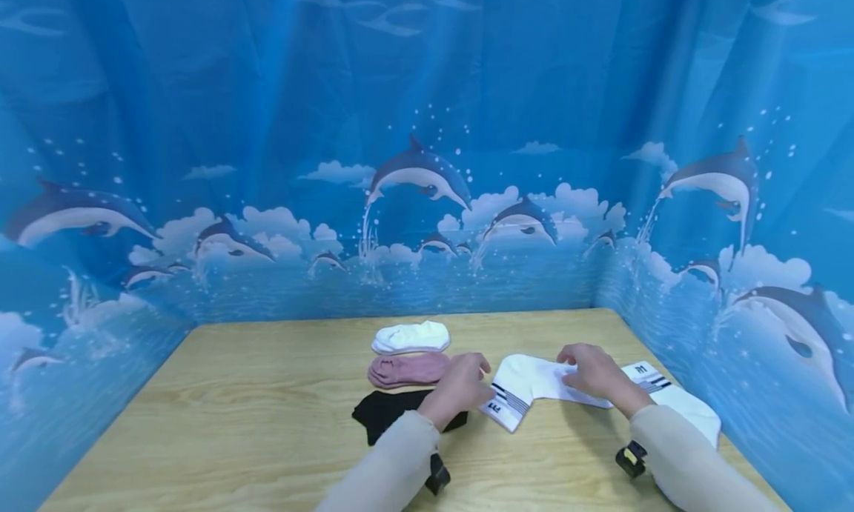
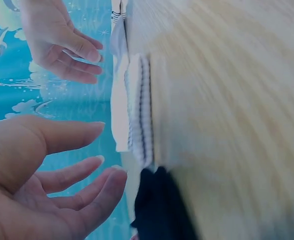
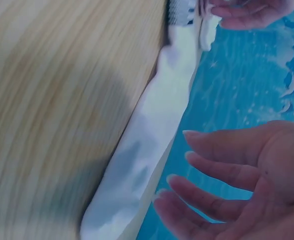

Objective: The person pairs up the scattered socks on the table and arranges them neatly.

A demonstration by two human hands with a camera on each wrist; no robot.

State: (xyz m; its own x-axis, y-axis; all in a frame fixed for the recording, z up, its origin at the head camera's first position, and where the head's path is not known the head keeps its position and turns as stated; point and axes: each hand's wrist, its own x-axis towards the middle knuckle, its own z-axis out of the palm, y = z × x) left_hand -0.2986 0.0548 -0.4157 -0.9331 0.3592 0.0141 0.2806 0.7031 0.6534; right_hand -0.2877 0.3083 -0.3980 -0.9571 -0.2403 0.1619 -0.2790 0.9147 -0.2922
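Observation:
A white sock (image 1: pixel 527 375) with dark stripes and lettering on its cuff lies flat on the wooden table between both hands. My left hand (image 1: pixel 463 384) hovers by its striped cuff, fingers relaxed and holding nothing. Over the toe end is my right hand (image 1: pixel 595 371); in the right wrist view its loosely bent fingers (image 3: pixel 217 140) are apart from the sock. Another white striped sock (image 1: pixel 690 416) lies at the right, partly behind the right forearm. Below my left hand is a black sock (image 1: pixel 387 412), partly covered by that wrist and sleeve.
Pink socks (image 1: pixel 403 370) lie beyond the black one, with white socks (image 1: pixel 410 337) behind them near the table's back edge. A blue dolphin-print curtain (image 1: pixel 300 127) rises behind and along the sides of the wooden table (image 1: pixel 233 408).

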